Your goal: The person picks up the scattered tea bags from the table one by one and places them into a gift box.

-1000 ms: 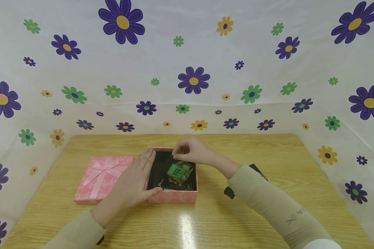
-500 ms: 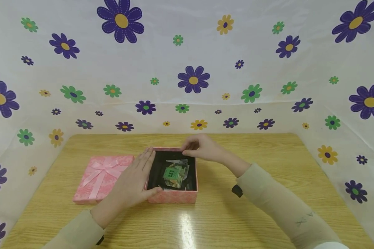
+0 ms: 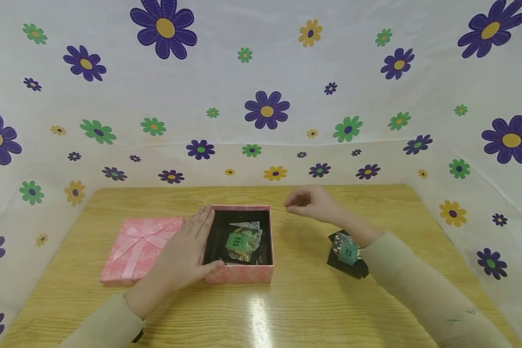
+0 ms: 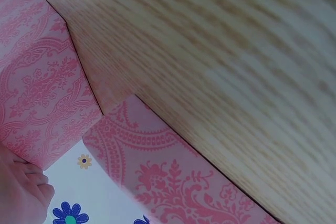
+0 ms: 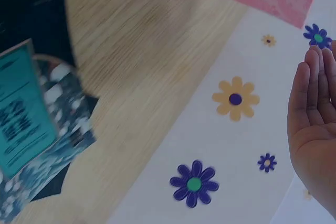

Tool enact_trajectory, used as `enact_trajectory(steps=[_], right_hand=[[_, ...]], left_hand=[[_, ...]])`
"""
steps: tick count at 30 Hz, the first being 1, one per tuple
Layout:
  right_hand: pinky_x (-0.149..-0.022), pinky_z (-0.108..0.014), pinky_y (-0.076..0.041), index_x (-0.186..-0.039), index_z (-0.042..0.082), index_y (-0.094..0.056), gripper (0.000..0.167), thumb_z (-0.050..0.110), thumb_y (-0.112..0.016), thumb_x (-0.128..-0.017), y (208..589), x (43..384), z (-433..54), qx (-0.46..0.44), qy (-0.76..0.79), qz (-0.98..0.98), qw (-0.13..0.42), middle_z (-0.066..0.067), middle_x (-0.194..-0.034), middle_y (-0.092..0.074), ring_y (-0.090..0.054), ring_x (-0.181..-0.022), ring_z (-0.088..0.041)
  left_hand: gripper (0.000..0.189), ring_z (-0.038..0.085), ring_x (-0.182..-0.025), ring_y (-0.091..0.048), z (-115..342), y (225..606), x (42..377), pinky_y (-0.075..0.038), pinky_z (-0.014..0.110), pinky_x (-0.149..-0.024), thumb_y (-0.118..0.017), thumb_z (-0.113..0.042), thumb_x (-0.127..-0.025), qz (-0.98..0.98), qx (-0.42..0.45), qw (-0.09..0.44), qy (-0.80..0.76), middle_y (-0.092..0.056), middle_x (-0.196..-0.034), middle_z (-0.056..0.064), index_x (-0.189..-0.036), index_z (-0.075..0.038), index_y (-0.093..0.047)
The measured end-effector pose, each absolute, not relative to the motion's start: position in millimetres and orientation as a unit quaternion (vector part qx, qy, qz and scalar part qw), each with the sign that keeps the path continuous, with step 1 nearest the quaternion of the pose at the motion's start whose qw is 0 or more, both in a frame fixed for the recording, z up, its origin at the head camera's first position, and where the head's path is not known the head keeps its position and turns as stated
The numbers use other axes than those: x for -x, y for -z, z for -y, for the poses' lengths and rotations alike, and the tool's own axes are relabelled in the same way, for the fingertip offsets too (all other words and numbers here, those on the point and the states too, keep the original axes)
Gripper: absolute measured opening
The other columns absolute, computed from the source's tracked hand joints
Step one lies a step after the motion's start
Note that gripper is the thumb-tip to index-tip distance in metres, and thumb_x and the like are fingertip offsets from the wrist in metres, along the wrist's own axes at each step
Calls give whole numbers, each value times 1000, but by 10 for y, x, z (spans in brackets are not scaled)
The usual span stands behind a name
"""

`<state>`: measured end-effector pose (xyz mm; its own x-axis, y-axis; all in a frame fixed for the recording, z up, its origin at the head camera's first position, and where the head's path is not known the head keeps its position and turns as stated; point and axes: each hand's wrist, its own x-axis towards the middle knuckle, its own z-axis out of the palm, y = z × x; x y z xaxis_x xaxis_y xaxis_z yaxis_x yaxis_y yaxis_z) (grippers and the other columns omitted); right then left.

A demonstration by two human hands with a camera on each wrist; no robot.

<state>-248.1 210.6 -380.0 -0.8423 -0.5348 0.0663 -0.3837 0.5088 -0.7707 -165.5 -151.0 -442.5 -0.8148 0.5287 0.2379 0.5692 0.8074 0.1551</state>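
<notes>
White cloth printed with purple, green and yellow flowers (image 3: 287, 67) hangs behind a light wood-grain table (image 3: 304, 299). Square pink patterned card box (image 3: 239, 275), lidless, sits mid-table. Left hand (image 3: 184, 251) flat on its left side, fingers straight and lying together, thumb out along front rim; no pinch. Right hand (image 3: 315, 205) hangs just beyond box's right side, fingers loosely bent, thumb apart, nothing seen between them.

Step looks like handling packs at the box, left hand bracing. To do it well: light flat pressure on left wall should be enough, thumb clear of the opening; right hand best going in from above with narrowed fingers, taking a pack by its edge so the rim isn't knocked.

Containers: box interior black, lining or dark packaging, can't tell. Inside, nearer front wall, small pack with green label and picture print (image 3: 239, 245), lying askew. Square pink lid with ribbon bow (image 3: 139, 246) rests left of box, partly behind left hand. Flat black pack with teal label (image 3: 347, 253) lies on table at right, partly under right forearm; contents not visible.
</notes>
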Motion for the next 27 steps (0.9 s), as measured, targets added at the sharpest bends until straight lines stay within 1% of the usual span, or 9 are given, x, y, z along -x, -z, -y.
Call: enact_trajectory(steps=[4, 8, 14, 19, 23, 25, 27], right_hand=[[-81, -17, -60, -106, -4, -76, 11, 0, -73, -97, 3816, 2464, -2309, 246, 416, -872, 81, -19, -104, -78, -73, -88, -14], [-80, -17, -59, -107, -3, -77, 11, 1, -73, -98, 3821, 2412, -2515, 225, 420, -876, 73, -19, -105, -78, -72, -87, -9], [-79, -18, -59, -111, -5, -75, 15, 3, -73, -98, 3860, 2313, -2790, 197, 425, -880, 77, -21, -107, -78, -69, -85, -1], [-77, -19, -58, -115, -5, -75, 21, 8, -76, -98, 3929, 2236, -2977, 168, 407, -895, 77, -18, -108, -78, -69, -86, -3], [-76, -19, -59, -117, -8, -74, 25, 8, -76, -98, 3999, 2172, -3099, 155, 405, -897, 85, -18, -107, -79, -72, -87, -10], [-76, -19, -59, -118, -8, -74, 25, 8, -76, -98, 4040, 2142, -3153, 150, 401, -899, 87, -17, -106, -79, -72, -86, -10], [-76, -20, -59, -117, -8, -74, 25, 6, -75, -98, 4088, 2120, -3205, 147, 398, -901, 87, -17, -106, -78, -71, -85, -7]], left_hand=[[113, 39, -163, -26, 1518, 4419, 1653, -30, 53, -131, -67, -67, -90, 947, 289, 92, 110, -23, -176, 21, -166, 5, -24], [113, 39, -164, -25, 1521, 4421, 1654, -30, 53, -131, -65, -68, -90, 946, 289, 92, 110, -23, -176, 21, -166, 5, -23], [113, 37, -164, -24, 1517, 4439, 1660, -30, 53, -131, -64, -69, -91, 947, 288, 93, 111, -22, -176, 20, -167, 3, -22], [113, 37, -164, -24, 1525, 4438, 1651, -30, 53, -131, -66, -67, -90, 946, 290, 95, 114, -22, -177, 20, -167, 4, -22], [113, 38, -164, -25, 1528, 4446, 1656, -30, 54, -131, -67, -66, -90, 944, 293, 100, 114, -24, -176, 21, -166, 4, -23], [113, 38, -164, -26, 1526, 4449, 1660, -31, 53, -131, -67, -66, -90, 944, 293, 102, 113, -25, -175, 21, -166, 4, -23], [113, 38, -164, -26, 1522, 4448, 1660, -31, 53, -131, -68, -66, -89, 945, 291, 101, 113, -25, -175, 21, -166, 4, -23]])
